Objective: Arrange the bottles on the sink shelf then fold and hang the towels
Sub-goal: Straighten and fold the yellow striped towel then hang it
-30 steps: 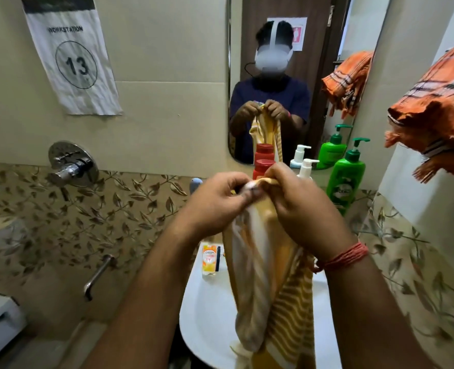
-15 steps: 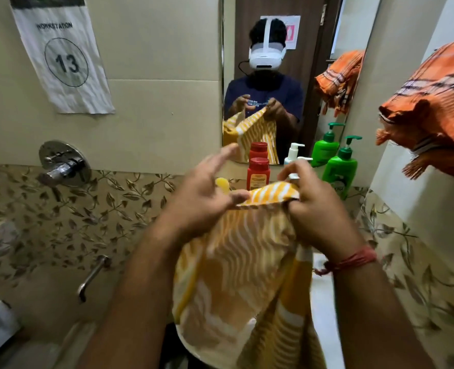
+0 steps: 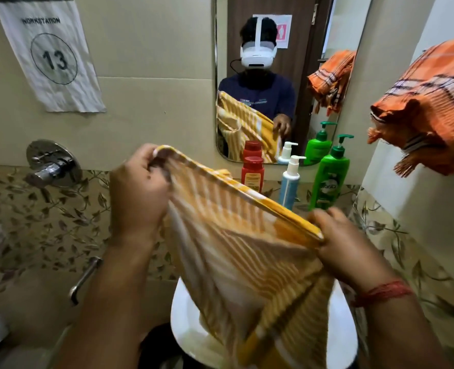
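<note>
yellow towel (image 3: 236, 243): over the sink (image 3: 343, 323), top hem taut, running from upper L down to lower R; rest hangs into the basin
L hand (image 3: 138, 193): fingers curled round the higher hem corner
R hand (image 3: 345, 241): pinches the lower corner, nearer the orange towel (image 3: 431, 102) hung on R wall; likely hanging side
shelf, back edge of sink: red bottle (image 3: 252, 173), white pump bottle (image 3: 289, 182), green pump bottle (image 3: 329, 177) upright in a row by the mirror (image 3: 300, 35); contents unseen

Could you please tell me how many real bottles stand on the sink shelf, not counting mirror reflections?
3, in a row below the mirror: red plastic bottle leftmost, blue-and-white pump bottle in the middle, green pump bottle rightmost. The towel may hide others.
</note>
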Motion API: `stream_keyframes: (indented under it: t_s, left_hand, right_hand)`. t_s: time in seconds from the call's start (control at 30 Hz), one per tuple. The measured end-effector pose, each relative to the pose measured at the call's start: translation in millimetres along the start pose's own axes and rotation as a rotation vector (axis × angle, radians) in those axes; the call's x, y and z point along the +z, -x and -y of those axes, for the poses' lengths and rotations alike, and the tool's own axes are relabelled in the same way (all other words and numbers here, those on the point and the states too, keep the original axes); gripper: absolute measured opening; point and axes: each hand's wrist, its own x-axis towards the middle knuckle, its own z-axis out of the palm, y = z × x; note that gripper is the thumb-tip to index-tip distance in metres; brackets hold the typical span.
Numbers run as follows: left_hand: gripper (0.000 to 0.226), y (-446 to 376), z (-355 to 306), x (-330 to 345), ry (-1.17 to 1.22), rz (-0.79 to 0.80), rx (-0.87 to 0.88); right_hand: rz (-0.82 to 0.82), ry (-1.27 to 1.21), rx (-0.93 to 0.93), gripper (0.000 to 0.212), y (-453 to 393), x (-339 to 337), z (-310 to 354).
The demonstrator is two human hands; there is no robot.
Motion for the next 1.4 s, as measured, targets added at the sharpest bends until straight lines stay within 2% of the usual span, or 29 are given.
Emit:
stream_keyframes:
  t_s: [0.07,0.13,0.2,0.23,0.33,0.4,0.5,0.57,0.63,0.7,0.77,0.83,0.9,0.97,1.07,1.13,1.2,1.27,1.33,1.4]
  left_hand:
    - [0.033,-3.3,5.0,1.2,-0.113,0.112,-0.022]
    - [0.047,11.1,-12.5,15.8,-0.063,0.364,0.044]
    - [0.073,29.9,-34.2,31.2,0.1,0.629,0.136]
    - [0.079,38.0,-41.2,37.4,0.193,0.739,0.152]
    - [0.072,48.7,-42.2,49.9,0.337,0.899,0.125]
    - [0.052,51.4,-38.9,53.0,0.343,0.884,0.159]
    - [0.03,52.2,-37.5,52.2,0.285,0.744,0.201]
    - [0.03,52.7,-40.1,49.9,0.266,0.592,0.176]
    - [0.032,52.9,-42.8,48.0,0.293,0.446,0.098]
    - [0.032,49.2,-37.9,44.8,0.311,0.31,0.001]
    - [0.031,36.4,-21.8,39.3,0.282,0.134,-0.077]
    - [0.033,20.3,-5.3,31.8,0.237,0.034,-0.128]
    - [0.037,14.2,-2.1,30.1,0.179,0.15,-0.136]
    - [0.054,22.6,-12.9,34.9,0.164,0.418,-0.048]
    - [0.079,48.3,-37.5,46.1,0.286,0.789,0.173]
    - [0.076,60.6,-42.7,54.0,0.299,0.889,0.243]
    - [0.049,61.9,-41.7,57.3,0.305,0.839,0.233]
    - [0.022,60.2,-41.2,54.2,0.309,0.71,0.188]
    - [0.023,59.2,-43.9,48.7,0.379,0.582,0.13]
    - [0.026,59.3,-47.0,41.4,0.516,0.477,0.01]
  right_hand:
    - [-0.051,-0.052,0.013,0.039,0.4,-8.2,-7.2]
    - [-0.122,-0.255,-0.045,0.043,-6.3,-12.8,7.6]
    - [-0.133,-0.398,-0.111,0.036,-14.4,-10.6,31.7]
    - [-0.154,-0.41,-0.147,0.029,-17.6,-8.8,42.3]
    - [-0.219,-0.389,-0.194,0.012,-23.1,-6.6,57.8]
    - [-0.208,-0.348,-0.2,0.008,-25.0,-7.9,56.6]
    - [-0.148,-0.209,-0.218,0.013,-27.1,-6.0,49.4]
    - [-0.176,-0.07,-0.222,0.016,-26.3,-0.3,43.5]
    - [-0.276,0.075,-0.252,0.01,-22.3,7.1,36.3]
    - [-0.301,0.15,-0.215,0.018,-16.4,16.5,24.1]
    - [-0.254,0.14,-0.113,0.034,-11.2,24.0,5.4]
    - [-0.217,-0.001,-0.01,0.047,-7.2,22.7,-9.3]
    - [-0.265,-0.21,0.021,0.053,-7.0,14.1,-13.4]
    - [-0.304,-0.347,-0.016,0.047,-10.8,5.4,-1.3]
    - [-0.267,-0.362,-0.183,0.026,-15.8,-0.7,33.3]
    - [-0.194,-0.331,-0.257,0.027,-17.5,-2.0,45.5]
    - [-0.148,-0.249,-0.27,0.022,-18.4,-3.2,46.0]
    - [-0.165,-0.122,-0.272,0.017,-16.3,-3.7,44.6]
    - [-0.206,-0.021,-0.299,0.027,-12.8,-3.8,44.6]
    - [-0.255,-0.002,-0.26,0.025,-8.4,-5.3,35.7]
